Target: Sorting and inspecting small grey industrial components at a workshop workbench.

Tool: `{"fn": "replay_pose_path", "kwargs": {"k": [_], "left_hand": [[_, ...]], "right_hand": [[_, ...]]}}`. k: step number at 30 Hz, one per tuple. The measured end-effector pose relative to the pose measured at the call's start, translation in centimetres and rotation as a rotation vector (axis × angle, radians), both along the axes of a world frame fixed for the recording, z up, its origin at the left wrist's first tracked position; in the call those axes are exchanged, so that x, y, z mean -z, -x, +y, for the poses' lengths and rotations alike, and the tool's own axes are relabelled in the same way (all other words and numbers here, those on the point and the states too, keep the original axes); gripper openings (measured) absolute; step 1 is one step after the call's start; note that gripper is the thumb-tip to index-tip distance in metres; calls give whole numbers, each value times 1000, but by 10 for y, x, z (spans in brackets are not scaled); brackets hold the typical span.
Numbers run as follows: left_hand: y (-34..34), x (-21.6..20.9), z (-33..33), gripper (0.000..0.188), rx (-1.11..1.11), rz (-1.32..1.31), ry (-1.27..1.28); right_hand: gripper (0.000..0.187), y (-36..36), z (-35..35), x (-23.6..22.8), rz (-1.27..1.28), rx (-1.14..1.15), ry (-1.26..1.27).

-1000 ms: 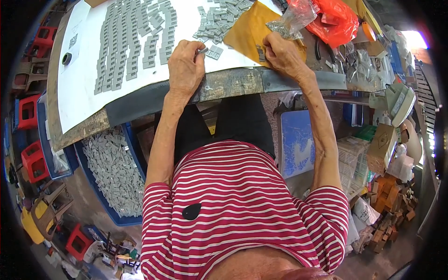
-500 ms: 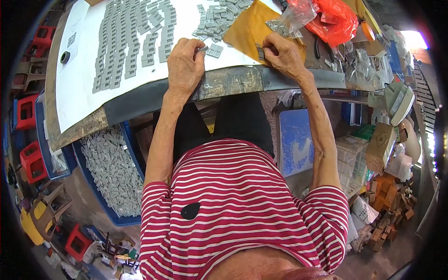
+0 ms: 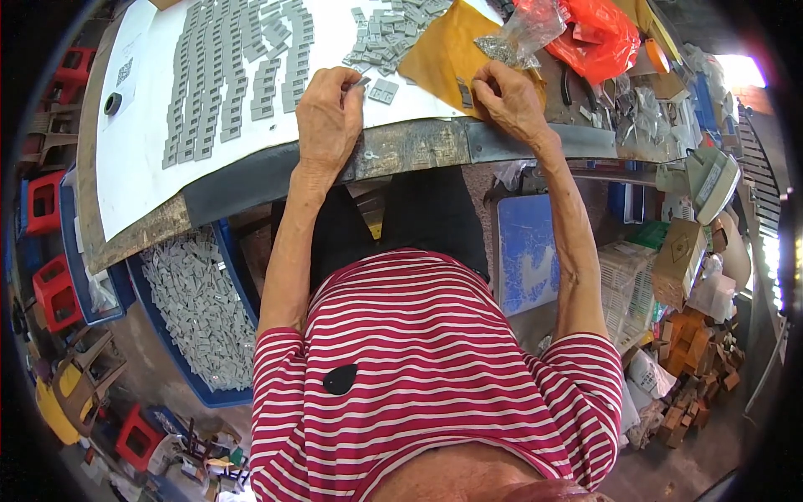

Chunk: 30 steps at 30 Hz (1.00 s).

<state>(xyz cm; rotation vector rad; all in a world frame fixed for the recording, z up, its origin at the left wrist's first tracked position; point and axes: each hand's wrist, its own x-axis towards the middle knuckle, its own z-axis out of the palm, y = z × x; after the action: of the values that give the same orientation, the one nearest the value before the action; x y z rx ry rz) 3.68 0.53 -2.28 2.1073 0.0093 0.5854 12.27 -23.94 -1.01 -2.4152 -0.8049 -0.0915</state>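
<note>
The table [image 3: 410,149] shows slightly further left, hands [image 3: 329,121] [image 3: 512,102] still near grey pieces [image 3: 383,91].

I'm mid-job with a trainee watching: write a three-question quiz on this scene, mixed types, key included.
1. Which hand pinches a grey piece over the white sheet? A) left B) right
2. True or false: the red plastic bag lies to the right of the mustard-yellow sheet.
3. Fill in: the bin holding many small grey parts is ____ in colour.

Key: 1. A, the left hand; 2. true; 3. blue.
</note>
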Motion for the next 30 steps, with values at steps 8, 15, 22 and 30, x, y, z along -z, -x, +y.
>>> {"fn": "replay_pose_path", "kwargs": {"k": [8, 15, 22, 30], "left_hand": [[-1, 1, 1, 9, 0, -32, 9], [-2, 4, 0, 8, -1, -42, -19], [0, 1, 1, 9, -5, -30, -4], [0, 0, 0, 10, -7, -53, 81]], "right_hand": [[8, -1, 3, 2, -209, -67, 37], [9, -1, 3, -4, -34, -38, 10], [12, -4, 0, -3, 107, 5, -10], [7, 2, -8, -10, 702, 180, -579]]}}
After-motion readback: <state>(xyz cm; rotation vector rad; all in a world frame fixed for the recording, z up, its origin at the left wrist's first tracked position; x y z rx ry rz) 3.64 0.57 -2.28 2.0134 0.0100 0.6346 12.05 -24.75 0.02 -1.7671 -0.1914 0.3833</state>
